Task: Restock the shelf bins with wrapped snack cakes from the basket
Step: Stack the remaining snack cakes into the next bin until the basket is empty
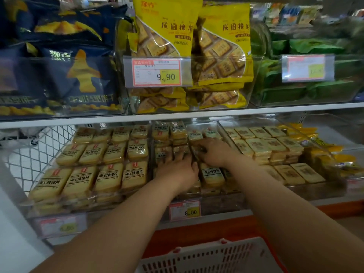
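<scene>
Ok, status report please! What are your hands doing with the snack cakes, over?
Both hands in middle bin. Left hand and right hand on snack cakes, fingers among packs; grip unclear. Basket below. Nothing blocking.

Your view is dim and yellowish, with flat light and only soft shadow under the upper shelf (177, 117). Glare smears the clear bin fronts (216, 64). Motion blur softens the green packs (307, 89) at right and the lower price tags (185, 210). Wide-angle distortion bends shelf lines near the edges.
</scene>
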A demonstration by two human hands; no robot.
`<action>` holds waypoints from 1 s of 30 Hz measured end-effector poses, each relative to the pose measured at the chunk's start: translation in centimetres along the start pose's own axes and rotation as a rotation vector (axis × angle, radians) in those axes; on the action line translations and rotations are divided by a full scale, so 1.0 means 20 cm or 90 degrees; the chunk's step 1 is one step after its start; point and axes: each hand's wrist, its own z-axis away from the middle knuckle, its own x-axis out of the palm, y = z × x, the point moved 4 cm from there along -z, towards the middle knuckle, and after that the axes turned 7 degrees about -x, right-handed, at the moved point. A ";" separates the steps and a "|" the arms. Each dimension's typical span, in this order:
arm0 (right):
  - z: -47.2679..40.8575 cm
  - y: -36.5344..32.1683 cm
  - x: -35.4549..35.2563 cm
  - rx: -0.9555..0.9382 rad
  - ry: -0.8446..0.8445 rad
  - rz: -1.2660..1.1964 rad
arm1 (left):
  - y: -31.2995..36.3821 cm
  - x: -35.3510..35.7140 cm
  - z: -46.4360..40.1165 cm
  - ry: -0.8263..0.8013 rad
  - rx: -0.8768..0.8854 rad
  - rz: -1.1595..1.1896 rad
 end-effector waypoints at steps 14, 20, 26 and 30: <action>0.00 -0.04 -0.03 0.072 0.033 -0.017 | -0.02 -0.01 0.05 -0.001 0.050 -0.008; 0.07 0.04 -0.12 0.054 0.086 -0.080 | -0.04 0.01 0.04 -0.006 0.077 0.010; 0.17 0.00 0.00 0.018 -0.070 -0.038 | -0.04 -0.04 0.08 -0.001 0.110 -0.012; 0.22 -0.09 -0.10 -0.031 0.105 -0.046 | -0.04 -0.13 0.22 0.075 0.171 -0.015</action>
